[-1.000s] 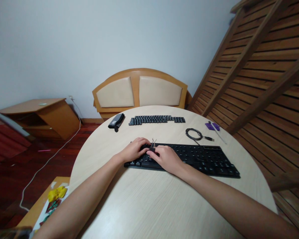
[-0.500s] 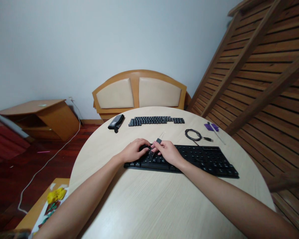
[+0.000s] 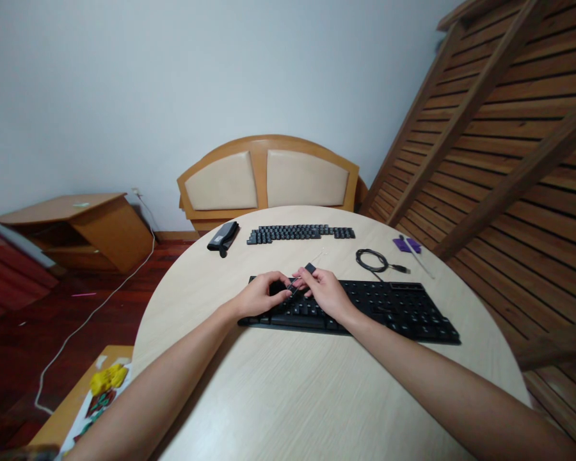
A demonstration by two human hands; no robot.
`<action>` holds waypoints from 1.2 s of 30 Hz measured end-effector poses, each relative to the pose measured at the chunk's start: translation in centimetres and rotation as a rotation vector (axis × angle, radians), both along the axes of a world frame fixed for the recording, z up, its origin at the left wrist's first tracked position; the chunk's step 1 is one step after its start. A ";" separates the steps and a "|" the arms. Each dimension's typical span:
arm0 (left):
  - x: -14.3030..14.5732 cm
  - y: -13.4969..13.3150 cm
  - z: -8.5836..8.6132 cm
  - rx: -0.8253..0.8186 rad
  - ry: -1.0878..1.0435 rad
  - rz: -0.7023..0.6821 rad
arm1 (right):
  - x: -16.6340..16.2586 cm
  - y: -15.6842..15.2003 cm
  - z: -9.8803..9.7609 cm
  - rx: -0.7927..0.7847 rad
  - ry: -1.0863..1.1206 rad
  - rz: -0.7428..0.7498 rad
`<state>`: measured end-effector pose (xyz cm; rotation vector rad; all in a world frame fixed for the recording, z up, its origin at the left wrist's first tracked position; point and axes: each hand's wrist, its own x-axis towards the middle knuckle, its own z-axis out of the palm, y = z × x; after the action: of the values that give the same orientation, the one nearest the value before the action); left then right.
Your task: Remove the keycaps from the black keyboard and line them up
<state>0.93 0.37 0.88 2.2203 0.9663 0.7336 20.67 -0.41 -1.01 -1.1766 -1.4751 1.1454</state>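
Note:
A black keyboard (image 3: 403, 310) lies across the near middle of the round table, with many of its keycaps off. My right hand (image 3: 330, 296) is closed around a keycap puller (image 3: 310, 267), a small dark handle with thin wire loops sticking out at its upper end. Over the keyboard's left part, my left hand (image 3: 263, 296) has its thumb and index finger at the puller's lower end. They pinch what looks like a small black keycap (image 3: 292, 289), partly hidden by the fingers.
Removed keycaps (image 3: 292, 234) stand in rows at the back of the table (image 3: 278, 390). To their left lies a folded black pouch (image 3: 224, 237). The coiled USB cable (image 3: 372, 260) is behind the keyboard. A thin brush lies across a purple cloth (image 3: 403, 244) at right.
The puller has come up slightly from the keys and tilted further to the right. My left fingers have moved in from the keyboard to its lower end.

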 end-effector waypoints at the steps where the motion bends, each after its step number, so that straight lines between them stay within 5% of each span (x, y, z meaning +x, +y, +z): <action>1: 0.0 0.0 0.0 -0.007 0.001 -0.005 | 0.0 0.0 0.0 -0.001 -0.007 0.007; 10: -0.2 0.1 -0.1 -0.054 -0.008 -0.032 | 1.1 0.5 0.3 -0.033 -0.050 0.135; 36: -0.2 0.7 -0.7 -0.068 -0.154 -0.004 | 1.0 0.3 0.1 -0.047 -0.085 0.135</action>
<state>0.69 1.04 0.18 2.0732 0.8975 0.8439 21.65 -0.11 -0.89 -1.1854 -1.6202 1.2405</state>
